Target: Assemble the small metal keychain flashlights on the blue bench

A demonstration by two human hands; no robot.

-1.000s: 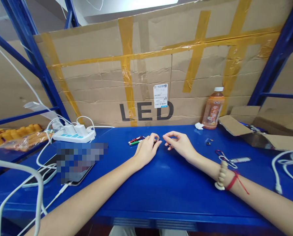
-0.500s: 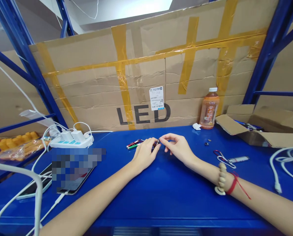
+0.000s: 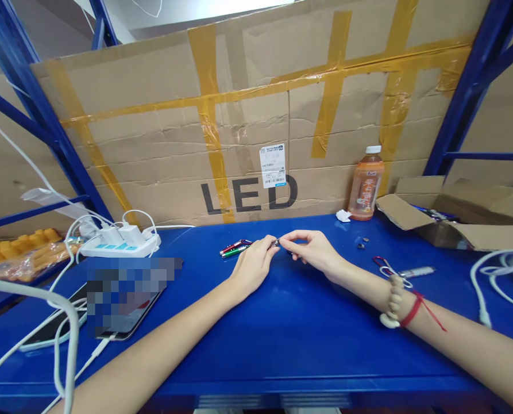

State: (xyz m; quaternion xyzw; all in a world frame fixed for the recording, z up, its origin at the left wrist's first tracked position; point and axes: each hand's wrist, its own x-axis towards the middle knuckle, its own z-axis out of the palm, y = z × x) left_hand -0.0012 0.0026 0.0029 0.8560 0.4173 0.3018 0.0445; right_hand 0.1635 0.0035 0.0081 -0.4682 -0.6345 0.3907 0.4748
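Note:
My left hand [image 3: 253, 265] and my right hand [image 3: 312, 251] meet over the middle of the blue table [image 3: 282, 333]. Both pinch one small dark cylindrical piece [image 3: 276, 244] with a metal tip, held between their fingertips just above the surface. Just left of my left hand lie a red and a green pen-like stick [image 3: 234, 248]. My right wrist wears a bead bracelet [image 3: 393, 302] and a red string.
A white power strip [image 3: 118, 244] with chargers and cables sits back left, a phone [image 3: 110, 299] in front of it. An orange drink bottle [image 3: 366, 184], an open cardboard box [image 3: 450, 221], two tiny round parts [image 3: 362, 244], a carabiner clip [image 3: 388, 267] and white cables stand right. Taped cardboard forms the back wall.
My hands came together: a second ago the fingertips were slightly apart, now both pinch the same small piece. The view tilted slightly.

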